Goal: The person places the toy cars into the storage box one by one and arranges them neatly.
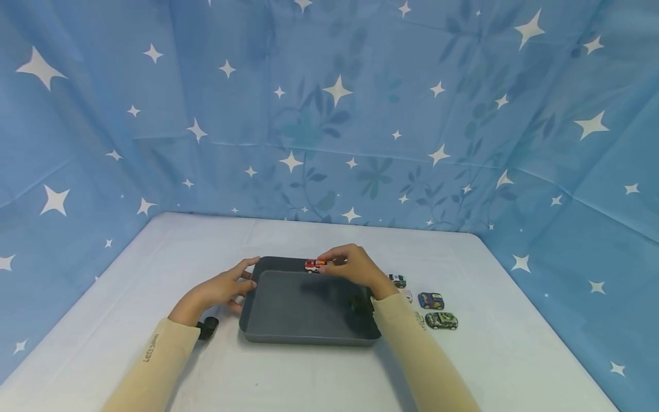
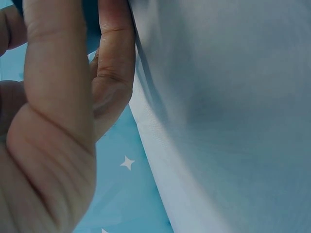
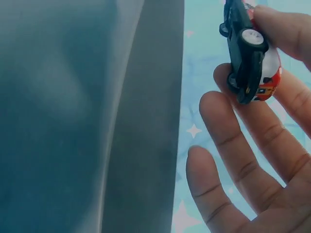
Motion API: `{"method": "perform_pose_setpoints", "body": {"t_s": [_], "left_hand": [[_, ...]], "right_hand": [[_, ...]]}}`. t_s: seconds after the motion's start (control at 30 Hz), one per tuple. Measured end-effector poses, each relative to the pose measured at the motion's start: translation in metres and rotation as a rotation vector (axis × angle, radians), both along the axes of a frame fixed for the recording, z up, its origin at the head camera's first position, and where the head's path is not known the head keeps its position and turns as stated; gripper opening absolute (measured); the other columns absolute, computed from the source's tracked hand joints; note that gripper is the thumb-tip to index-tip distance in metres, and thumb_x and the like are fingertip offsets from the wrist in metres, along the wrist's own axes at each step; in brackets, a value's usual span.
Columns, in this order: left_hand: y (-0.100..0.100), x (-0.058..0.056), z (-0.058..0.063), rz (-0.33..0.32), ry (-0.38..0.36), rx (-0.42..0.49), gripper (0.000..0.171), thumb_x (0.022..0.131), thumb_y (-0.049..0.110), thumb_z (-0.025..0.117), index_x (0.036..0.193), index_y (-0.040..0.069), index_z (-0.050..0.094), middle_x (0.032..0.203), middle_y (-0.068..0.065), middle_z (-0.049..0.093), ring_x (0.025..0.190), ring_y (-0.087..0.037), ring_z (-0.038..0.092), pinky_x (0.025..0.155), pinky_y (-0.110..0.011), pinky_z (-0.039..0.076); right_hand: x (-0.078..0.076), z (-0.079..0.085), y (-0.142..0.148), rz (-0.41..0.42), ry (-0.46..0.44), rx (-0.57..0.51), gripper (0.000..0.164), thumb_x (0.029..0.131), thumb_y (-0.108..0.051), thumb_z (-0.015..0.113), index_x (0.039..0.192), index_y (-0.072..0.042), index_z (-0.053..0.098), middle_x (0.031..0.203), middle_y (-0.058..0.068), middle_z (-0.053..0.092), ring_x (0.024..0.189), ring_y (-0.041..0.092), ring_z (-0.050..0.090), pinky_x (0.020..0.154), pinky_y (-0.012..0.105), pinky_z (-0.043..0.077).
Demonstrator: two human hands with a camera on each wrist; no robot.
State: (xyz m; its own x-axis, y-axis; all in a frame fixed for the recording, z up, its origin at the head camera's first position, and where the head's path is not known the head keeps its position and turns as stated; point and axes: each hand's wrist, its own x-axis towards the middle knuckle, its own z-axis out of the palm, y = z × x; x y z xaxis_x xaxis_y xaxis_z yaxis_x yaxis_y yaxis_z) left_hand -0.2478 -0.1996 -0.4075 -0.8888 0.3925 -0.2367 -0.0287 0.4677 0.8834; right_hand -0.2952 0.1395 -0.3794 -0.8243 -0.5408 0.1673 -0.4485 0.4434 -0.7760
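Note:
A dark grey rectangular tray (image 1: 304, 312) lies on the white table. My left hand (image 1: 226, 289) holds the tray's left wall near its far corner; in the left wrist view its fingers (image 2: 56, 63) look fairly straight, and a dark bit of the tray (image 2: 92, 24) shows between them. Above the tray's far wall, my right hand (image 1: 355, 266) pinches a small red and white toy car (image 1: 313, 265) between thumb and fingers. The right wrist view has the toy car (image 3: 252, 58) on its side, its black underside and wheels showing, while the other fingers (image 3: 221, 116) spread loosely.
Right of the tray sit several toy cars: a blue one (image 1: 431, 300), a camouflage green one (image 1: 441, 320), and a white and green one (image 1: 397, 280) partly behind the right arm. A black object (image 1: 208, 327) is by the left wrist. Blue star-patterned cloth (image 1: 319, 114) surrounds the table.

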Motion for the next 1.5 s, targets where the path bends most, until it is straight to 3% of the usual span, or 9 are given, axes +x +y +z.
{"method": "perform_pose_setpoints", "body": {"t_s": [0.27, 0.83, 1.13, 1.5], "left_hand": [[-0.002, -0.002, -0.001, -0.003, -0.006, -0.002, 0.072, 0.115, 0.008, 0.049, 0.175, 0.010, 0.008, 0.161, -0.038, 0.033, 0.111, -0.031, 0.069, 0.067, -0.040, 0.062], [0.001, -0.003, 0.003, 0.016, -0.004, -0.017, 0.072, 0.114, 0.007, 0.049, 0.174, 0.009, 0.011, 0.159, -0.036, 0.038, 0.111, -0.031, 0.070, 0.067, -0.040, 0.063], [0.002, -0.003, 0.004, 0.019, -0.009, -0.019, 0.072, 0.114, 0.006, 0.049, 0.174, 0.009, 0.010, 0.159, -0.037, 0.037, 0.112, -0.033, 0.071, 0.067, -0.039, 0.063], [0.001, -0.001, 0.005, 0.012, -0.008, -0.026, 0.072, 0.114, 0.007, 0.050, 0.174, 0.007, 0.010, 0.159, -0.037, 0.037, 0.114, -0.034, 0.068, 0.068, -0.039, 0.063]], "right_hand": [[-0.003, -0.004, -0.014, 0.018, -0.009, 0.002, 0.026, 0.098, -0.011, 0.082, 0.121, -0.001, 0.082, 0.114, 0.011, 0.080, 0.100, 0.017, 0.075, 0.092, 0.038, 0.061], [-0.004, -0.010, -0.047, -0.059, 0.038, 0.108, 0.022, 0.094, -0.013, 0.087, 0.113, -0.002, 0.084, 0.104, 0.008, 0.081, 0.088, 0.013, 0.073, 0.081, 0.032, 0.061], [-0.003, -0.016, -0.061, -0.064, 0.012, 0.132, 0.019, 0.093, -0.011, 0.087, 0.110, -0.002, 0.084, 0.097, 0.006, 0.080, 0.077, 0.008, 0.064, 0.074, 0.026, 0.056], [-0.003, -0.021, -0.077, -0.073, 0.034, 0.170, 0.019, 0.093, -0.010, 0.088, 0.109, -0.001, 0.084, 0.098, 0.007, 0.081, 0.080, 0.010, 0.068, 0.075, 0.030, 0.058]]}}
